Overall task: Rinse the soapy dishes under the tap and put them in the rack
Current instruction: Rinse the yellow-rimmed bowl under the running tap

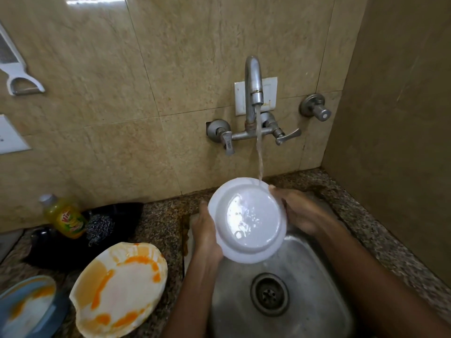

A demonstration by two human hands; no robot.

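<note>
Both hands up over the sink w/ a white plate between them, tilted so its face turns toward the person. Left hand grips the plate's left rim, fingers curled behind it, thumb side on the front edge. Right hand holds the right rim, fingers wrapped round the far side, fingertips showing at the top edge near where the water lands. So a two-sided hold, each hand closed round the rim, not flat.

Tap on the far wall is running; the stream drops straight down & hits the plate's upper rim, water pooling and rippling across the middle. A few dark specks sit in the wet center. Plate hangs above the steel basin, left of and farther than the drain.

On the counter to the left: a big white plate smeared orange, near edge chipped or uneven, lying flat. Further left at the frame edge, a blue plate w/ orange streaks too. Behind those, a yellow dish-soap bottle leans in a black dish, steel scrubber just beside it. Can't see a rack from here. A grater hangs on the tiled wall, far left.
</note>
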